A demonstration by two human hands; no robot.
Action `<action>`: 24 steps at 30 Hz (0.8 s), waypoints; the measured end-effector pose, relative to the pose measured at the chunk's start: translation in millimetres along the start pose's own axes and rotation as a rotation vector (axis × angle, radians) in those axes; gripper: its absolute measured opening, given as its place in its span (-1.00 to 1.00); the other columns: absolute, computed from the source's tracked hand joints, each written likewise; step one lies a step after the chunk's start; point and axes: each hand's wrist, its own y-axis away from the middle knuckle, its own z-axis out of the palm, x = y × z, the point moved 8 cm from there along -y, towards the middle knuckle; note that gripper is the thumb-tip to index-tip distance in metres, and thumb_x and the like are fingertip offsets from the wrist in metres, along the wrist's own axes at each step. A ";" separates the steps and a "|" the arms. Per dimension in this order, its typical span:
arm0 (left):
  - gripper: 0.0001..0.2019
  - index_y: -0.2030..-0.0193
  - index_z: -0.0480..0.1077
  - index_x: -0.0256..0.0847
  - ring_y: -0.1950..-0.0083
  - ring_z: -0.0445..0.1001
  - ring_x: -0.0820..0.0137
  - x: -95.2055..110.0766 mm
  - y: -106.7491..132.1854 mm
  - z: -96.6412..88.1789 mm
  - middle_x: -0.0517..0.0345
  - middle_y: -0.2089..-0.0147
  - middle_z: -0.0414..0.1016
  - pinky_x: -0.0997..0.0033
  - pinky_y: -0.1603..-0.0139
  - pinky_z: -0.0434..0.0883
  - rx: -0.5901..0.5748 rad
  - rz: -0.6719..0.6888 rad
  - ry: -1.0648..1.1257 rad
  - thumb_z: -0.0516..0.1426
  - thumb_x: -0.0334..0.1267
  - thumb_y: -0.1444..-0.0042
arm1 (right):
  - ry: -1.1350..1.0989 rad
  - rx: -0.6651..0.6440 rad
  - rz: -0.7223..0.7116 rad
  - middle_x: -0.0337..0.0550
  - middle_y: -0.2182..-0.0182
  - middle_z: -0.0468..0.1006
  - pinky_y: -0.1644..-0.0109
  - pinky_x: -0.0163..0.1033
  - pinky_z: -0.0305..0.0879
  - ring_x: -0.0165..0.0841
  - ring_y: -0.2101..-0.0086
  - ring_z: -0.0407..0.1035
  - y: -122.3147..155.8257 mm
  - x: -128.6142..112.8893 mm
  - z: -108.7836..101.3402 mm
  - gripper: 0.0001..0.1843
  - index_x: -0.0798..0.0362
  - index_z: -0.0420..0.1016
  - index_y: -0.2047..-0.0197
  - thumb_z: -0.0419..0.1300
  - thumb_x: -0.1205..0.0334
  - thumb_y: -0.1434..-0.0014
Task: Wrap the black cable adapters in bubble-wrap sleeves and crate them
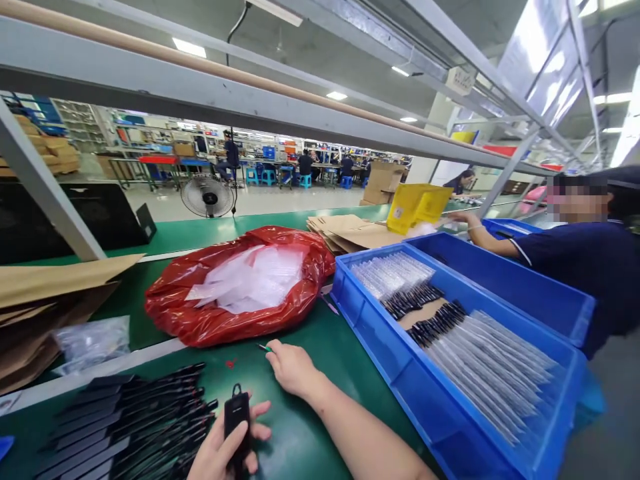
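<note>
Black handheld device [237,417] with small loop at top, held upright in left hand [225,447], fingers wrapped around lower body, thumb against its side. Positioned low and close to body, just above green counter [300,440]. Right hand [293,367] resting palm-down on counter, just ahead and right of left hand, fingers curled loosely, gripping nothing visible; fingertips just beside small green-tipped item [263,347] lying on counter, contact not determinable.

Left of left hand: heap of black slim pieces [140,420], laid roughly parallel on counter, near device but apart from it. Beyond right hand: red plastic bag [200,313], open at top, filled with clear plastic sleeves [255,280]. Right of right hand: blue bin [400,360] holding rows of black-tipped items in clear sleeves [480,360], sorted in two groups. Second blue bin [510,280] touching first on far side.

Far left of hands: flattened brown cardboard [45,300] and small clear bag [93,340]. Further beyond red bag: stacked cardboard sheets [350,233], yellow container [417,207], desk fan [207,197]. Far right: another person in dark blue top [585,267], arm extended toward counter's far end.
</note>
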 end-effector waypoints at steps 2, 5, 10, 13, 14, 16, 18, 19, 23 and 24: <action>-0.52 0.14 0.39 -0.18 0.34 0.41 0.21 -2.9 -4.5 -4.5 -0.06 0.21 0.51 0.40 0.65 0.28 -0.011 -0.029 0.064 0.24 0.03 0.19 | -0.012 0.025 -0.007 -0.15 0.36 0.53 0.30 -0.30 0.25 -0.31 0.35 0.42 2.9 -5.2 -8.0 -0.81 0.04 0.35 0.19 -0.05 0.29 -0.18; -0.55 0.19 0.44 -0.17 0.41 0.35 0.26 -5.5 -6.0 -9.0 -0.01 0.36 0.46 0.42 0.70 0.23 0.005 -0.053 0.174 0.18 0.10 0.15 | -0.070 0.052 -0.061 -0.11 0.22 0.50 0.17 -0.31 0.26 -0.34 0.23 0.39 11.3 -18.0 -19.5 -0.74 0.07 0.32 0.11 -0.10 0.36 -0.18; -0.59 0.15 0.41 -0.27 0.44 0.33 0.42 -0.3 1.2 -1.3 0.07 0.39 0.39 0.54 0.69 0.19 -0.016 -0.026 0.290 0.17 -0.01 0.04 | -0.185 0.092 -0.207 -0.11 0.25 0.50 0.17 -0.30 0.27 -0.35 0.25 0.39 27.0 -43.6 -31.2 -0.69 0.04 0.34 0.12 -0.19 0.26 -0.26; -0.59 0.19 0.42 -0.32 0.45 0.33 0.44 2.4 3.2 -0.8 0.08 0.41 0.37 0.57 0.69 0.17 0.008 -0.002 0.321 0.17 0.00 0.05 | -0.140 0.081 -0.257 -0.10 0.37 0.47 0.31 -0.30 0.25 -0.36 0.38 0.37 35.2 -56.6 -26.5 -0.68 0.05 0.35 0.26 -0.21 0.27 -0.26; -0.60 0.21 0.42 -0.32 0.45 0.34 0.45 2.8 3.4 -1.5 0.08 0.41 0.37 0.58 0.69 0.17 0.018 0.007 0.333 0.17 0.00 0.05 | -0.124 0.077 -0.271 -0.12 0.40 0.46 0.33 -0.31 0.23 -0.37 0.40 0.36 37.8 -60.6 -24.1 -0.68 0.05 0.35 0.29 -0.21 0.27 -0.26; -0.62 0.24 0.42 -0.32 0.44 0.34 0.44 2.5 3.4 -3.0 0.08 0.41 0.38 0.57 0.69 0.18 0.029 0.020 0.355 0.16 0.00 0.03 | -0.095 0.068 -0.298 -0.16 0.44 0.44 0.36 -0.33 0.20 -0.40 0.43 0.34 41.9 -67.4 -18.8 -0.67 0.04 0.33 0.34 -0.21 0.25 -0.27; -0.63 0.25 0.41 -0.33 0.44 0.34 0.44 1.0 2.9 -3.8 0.07 0.41 0.38 0.56 0.69 0.18 0.028 0.015 0.380 0.14 0.00 0.00 | -0.049 0.072 -0.319 -0.20 0.49 0.42 0.39 -0.35 0.16 -0.42 0.47 0.32 44.3 -72.0 -14.2 -0.65 0.03 0.31 0.39 -0.22 0.21 -0.28; -0.63 0.24 0.41 -0.33 0.44 0.34 0.44 0.0 2.6 -3.8 0.07 0.41 0.39 0.55 0.69 0.19 0.022 0.009 0.396 0.13 -0.01 -0.01 | -0.023 0.080 -0.324 -0.21 0.52 0.41 0.41 -0.35 0.13 -0.43 0.49 0.31 44.8 -73.2 -12.4 -0.64 0.03 0.30 0.42 -0.22 0.21 -0.29; -0.62 0.18 0.39 -0.33 0.43 0.36 0.42 -1.9 1.6 -3.7 0.07 0.41 0.40 0.54 0.67 0.21 -0.003 -0.004 0.434 0.09 -0.02 -0.06 | 0.036 0.089 -0.323 -0.23 0.55 0.37 0.43 -0.35 0.08 -0.45 0.54 0.27 44.2 -73.3 -5.8 -0.63 0.03 0.26 0.49 -0.21 0.23 -0.28; -0.62 0.17 0.39 -0.33 0.42 0.37 0.41 -1.9 1.7 -3.9 0.07 0.41 0.40 0.53 0.66 0.21 -0.004 -0.001 0.429 0.09 -0.02 -0.06 | 0.037 0.091 -0.328 -0.24 0.56 0.37 0.43 -0.36 0.08 -0.45 0.54 0.27 44.1 -73.3 -4.7 -0.63 0.03 0.25 0.49 -0.21 0.23 -0.28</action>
